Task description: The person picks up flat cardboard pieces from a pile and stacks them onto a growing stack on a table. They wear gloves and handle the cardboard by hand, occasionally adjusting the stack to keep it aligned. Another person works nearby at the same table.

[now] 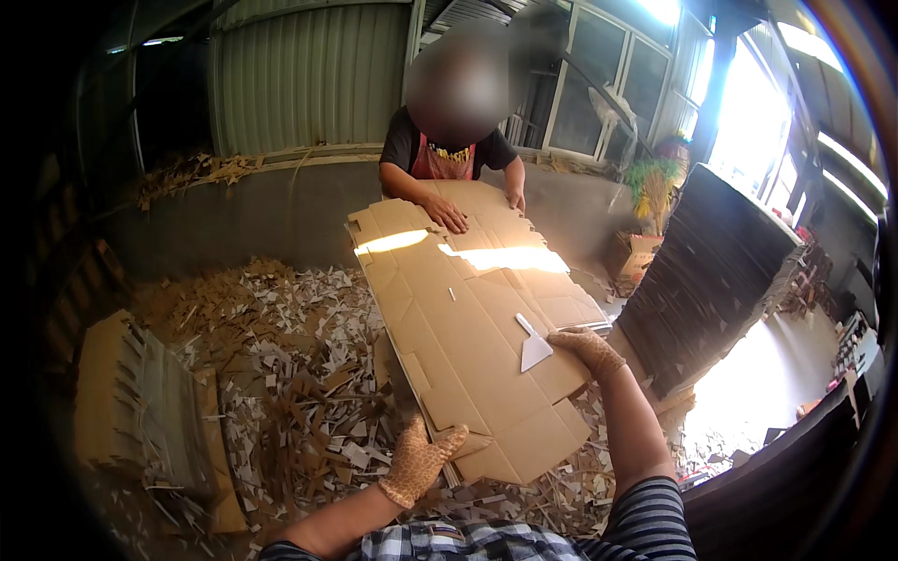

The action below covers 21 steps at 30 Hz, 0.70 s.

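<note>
A stack of flat die-cut cardboard sheets (468,374), brown on top with slots and crease lines, stretches away from me. My left hand (421,463), in a tan patterned glove, is closed on its near left corner, thumb on top. At the right edge my right hand (587,350), gloved alike, grips the stack with its fingers over the top sheet. Just left of those fingertips lies a white triangular piece (535,348) with a narrow tail; its kind is unclear. Across from me, a co-worker's bare hand (447,213) presses on the far part and the other hand (515,199) touches its far right edge.
Cardboard scraps (309,374) cover the floor in a thick layer. A tall dark stack of sheets (706,271) stands close on the right. Another bundle of sheets (140,402) is at the left. A low grey wall (253,220) runs behind, with a box (636,257) near its right end.
</note>
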{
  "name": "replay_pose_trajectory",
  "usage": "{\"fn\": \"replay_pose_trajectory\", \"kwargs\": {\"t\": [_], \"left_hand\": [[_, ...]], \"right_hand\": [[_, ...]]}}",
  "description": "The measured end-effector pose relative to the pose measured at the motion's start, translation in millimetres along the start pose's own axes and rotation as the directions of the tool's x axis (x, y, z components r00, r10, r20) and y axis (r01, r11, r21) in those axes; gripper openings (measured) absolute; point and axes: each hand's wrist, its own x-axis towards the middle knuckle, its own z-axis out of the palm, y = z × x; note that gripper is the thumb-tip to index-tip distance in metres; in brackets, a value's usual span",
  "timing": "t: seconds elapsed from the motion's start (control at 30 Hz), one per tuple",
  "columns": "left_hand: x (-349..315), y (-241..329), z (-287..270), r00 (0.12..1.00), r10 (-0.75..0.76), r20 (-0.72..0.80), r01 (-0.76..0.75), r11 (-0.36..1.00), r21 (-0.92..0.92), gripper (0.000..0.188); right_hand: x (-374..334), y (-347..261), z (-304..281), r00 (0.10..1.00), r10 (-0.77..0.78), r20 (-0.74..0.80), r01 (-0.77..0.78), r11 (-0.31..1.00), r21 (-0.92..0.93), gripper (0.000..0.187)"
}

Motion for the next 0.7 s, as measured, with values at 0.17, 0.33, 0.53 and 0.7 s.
{"fn": "replay_pose_trajectory", "kwargs": {"t": [0.17,0.33,0.53,0.7], "left_hand": [[-1.2,-18.1,-9.6,0.985,-0.169,-0.041,0.150,0.943,-0.296,0.041],[21.2,-1.4,-6.1,0.930,-0.321,0.181,0.366,0.861,-0.353,0.045],[33.4,-58.1,-5.4,0.898,0.305,0.318,-0.391,0.884,0.256,0.039],[30.1,-45.1,-7.6,0.969,-0.137,0.206,0.128,0.990,0.055,0.036]], "right_hand": [[-13.6,-15.2,16.0,0.998,-0.049,-0.032,0.046,0.995,-0.085,0.055],[-11.3,-35.2,1.3,0.996,-0.052,-0.078,0.039,0.985,-0.166,0.060],[3.7,-38.7,-11.5,0.973,-0.154,-0.173,-0.022,0.683,-0.731,0.066],[-6.4,-111.7,88.6,0.885,-0.451,0.117,0.368,0.524,-0.768,0.069]]}}
